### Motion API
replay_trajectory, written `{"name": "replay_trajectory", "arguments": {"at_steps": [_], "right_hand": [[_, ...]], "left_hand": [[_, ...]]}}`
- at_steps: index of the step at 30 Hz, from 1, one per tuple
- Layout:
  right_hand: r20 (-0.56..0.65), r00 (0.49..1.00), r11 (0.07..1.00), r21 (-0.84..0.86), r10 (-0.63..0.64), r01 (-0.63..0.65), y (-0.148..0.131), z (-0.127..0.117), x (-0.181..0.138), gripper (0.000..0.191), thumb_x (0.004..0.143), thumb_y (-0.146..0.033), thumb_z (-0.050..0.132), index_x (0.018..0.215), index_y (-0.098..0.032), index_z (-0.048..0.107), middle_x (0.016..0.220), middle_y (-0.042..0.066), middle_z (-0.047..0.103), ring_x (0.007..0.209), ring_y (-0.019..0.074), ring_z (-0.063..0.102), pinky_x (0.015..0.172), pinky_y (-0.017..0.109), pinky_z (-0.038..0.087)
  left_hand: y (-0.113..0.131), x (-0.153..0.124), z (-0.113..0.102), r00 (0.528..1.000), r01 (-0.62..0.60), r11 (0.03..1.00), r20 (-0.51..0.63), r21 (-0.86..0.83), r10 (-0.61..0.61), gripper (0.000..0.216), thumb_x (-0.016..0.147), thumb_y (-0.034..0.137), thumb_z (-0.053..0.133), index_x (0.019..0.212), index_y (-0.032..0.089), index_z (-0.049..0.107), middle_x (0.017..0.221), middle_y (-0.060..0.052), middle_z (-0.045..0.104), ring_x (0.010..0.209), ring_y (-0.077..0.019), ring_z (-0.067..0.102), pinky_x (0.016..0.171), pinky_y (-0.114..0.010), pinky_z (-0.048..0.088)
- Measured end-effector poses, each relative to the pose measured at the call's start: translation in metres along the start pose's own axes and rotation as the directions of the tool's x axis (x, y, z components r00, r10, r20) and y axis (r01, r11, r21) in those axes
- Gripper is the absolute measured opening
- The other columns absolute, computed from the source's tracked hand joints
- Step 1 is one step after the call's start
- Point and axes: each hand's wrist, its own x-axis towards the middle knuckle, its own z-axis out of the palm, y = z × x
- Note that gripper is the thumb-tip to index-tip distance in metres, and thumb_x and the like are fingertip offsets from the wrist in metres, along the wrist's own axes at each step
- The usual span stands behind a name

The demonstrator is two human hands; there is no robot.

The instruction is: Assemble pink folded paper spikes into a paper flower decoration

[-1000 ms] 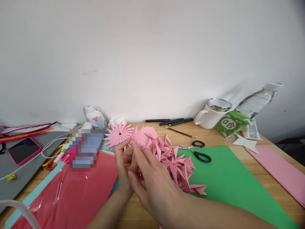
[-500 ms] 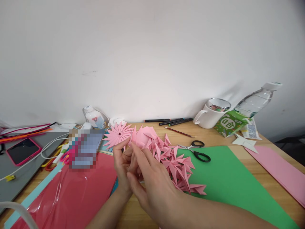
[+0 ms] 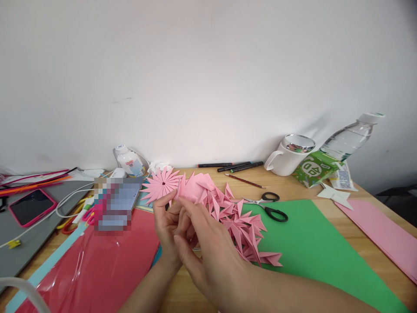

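My left hand (image 3: 167,228) and my right hand (image 3: 213,243) meet above the desk's middle. Their fingers are curled and pressed together, with the fingertips close to each other. Whatever lies between them is hidden by the fingers. Right behind the fingertips is a pink folded-paper rosette (image 3: 163,184) with many points. Pink paper (image 3: 195,187) shows just past my right fingers. A heap of pointed pink folded-paper pieces (image 3: 239,221) spreads to the right of my right hand, partly over a green sheet (image 3: 309,243).
Black-handled scissors (image 3: 275,213) lie by the green sheet. Behind are a thin brush (image 3: 246,180), black markers (image 3: 241,166), a white mug (image 3: 288,158) and a tilted water bottle (image 3: 350,137). Pink strips (image 3: 384,234) lie right; a red sheet pack (image 3: 107,265) and pink-cased phone (image 3: 32,207) lie left.
My right fingers have shifted slightly against my left ones, leaving a small gap between the fingertips. The things on the desk have stayed in place.
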Motion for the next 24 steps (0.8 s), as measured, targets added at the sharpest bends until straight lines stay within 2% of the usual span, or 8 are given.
{"name": "replay_trajectory", "arguments": {"at_steps": [2,5,7,10,14,19,24], "right_hand": [[-0.043,0.999,0.999,0.046,-0.019,0.021,0.002,-0.002,0.001,0.044,0.081,-0.013,0.044,0.124,-0.016,0.04,0.1,0.009,0.057,0.084,0.0199,0.056,0.068,0.034,0.049],[-0.168,0.983,0.995,0.052,-0.075,0.084,0.01,-0.007,0.006,0.027,0.085,-0.014,0.042,0.111,-0.02,0.051,0.09,0.005,0.055,0.075,0.0148,0.053,0.066,0.029,0.046],[-0.262,0.958,0.993,-0.001,-0.116,0.12,0.014,-0.012,0.011,0.018,0.087,-0.017,0.043,0.097,-0.02,0.057,0.085,0.004,0.052,0.071,0.013,0.05,0.063,0.027,0.044],[-0.352,0.923,0.987,-0.104,-0.155,0.126,0.018,-0.017,0.017,0.014,0.087,-0.017,0.046,0.084,-0.018,0.059,0.081,0.003,0.046,0.07,0.0125,0.046,0.058,0.025,0.04],[-0.322,0.939,0.986,-0.153,-0.118,0.071,0.018,-0.019,0.02,0.013,0.086,-0.017,0.047,0.082,-0.019,0.06,0.083,0.003,0.044,0.072,0.0125,0.047,0.056,0.023,0.039],[-0.302,0.949,0.982,-0.183,-0.088,0.033,0.018,-0.019,0.021,0.015,0.086,-0.016,0.046,0.079,-0.019,0.059,0.085,0.003,0.046,0.07,0.0115,0.048,0.052,0.021,0.036],[-0.317,0.936,0.938,-0.344,-0.151,0.035,0.022,-0.014,0.02,0.019,0.087,-0.017,0.04,0.08,-0.015,0.058,0.084,0.006,0.049,0.069,0.0146,0.048,0.051,0.023,0.034]], "left_hand": [[-0.001,0.001,-0.002,1.0,-0.023,1.0,0.014,0.004,0.023,0.031,0.073,0.024,0.065,0.101,0.028,0.051,0.044,0.011,0.046,0.032,-0.0046,0.037,0.033,-0.014,0.029],[-0.004,0.005,-0.005,0.991,-0.104,0.993,0.085,0.055,0.099,0.035,0.072,0.026,0.068,0.101,0.026,0.05,0.048,0.01,0.051,0.038,-0.0063,0.046,0.038,-0.015,0.035],[-0.006,0.006,-0.006,0.985,-0.138,0.987,0.117,0.077,0.129,0.035,0.073,0.026,0.067,0.103,0.026,0.048,0.05,0.009,0.053,0.039,-0.0067,0.047,0.039,-0.016,0.037],[-0.009,0.006,-0.007,0.976,-0.172,0.981,0.151,0.094,0.157,0.029,0.078,0.025,0.062,0.103,0.026,0.046,0.048,0.01,0.05,0.039,-0.0062,0.045,0.04,-0.016,0.039],[-0.014,0.004,-0.009,0.951,-0.248,0.956,0.227,0.157,0.209,0.025,0.083,0.02,0.055,0.105,0.025,0.045,0.05,0.009,0.049,0.041,-0.0054,0.045,0.043,-0.015,0.038],[-0.019,0.002,-0.01,0.939,-0.29,0.936,0.246,0.198,0.239,0.025,0.083,0.021,0.054,0.106,0.024,0.044,0.055,0.006,0.056,0.044,-0.0066,0.051,0.045,-0.017,0.041],[-0.02,0.003,-0.011,0.941,-0.281,0.937,0.249,0.206,0.227,0.025,0.083,0.023,0.055,0.105,0.023,0.043,0.053,0.007,0.054,0.042,-0.0059,0.049,0.045,-0.016,0.04]]}}
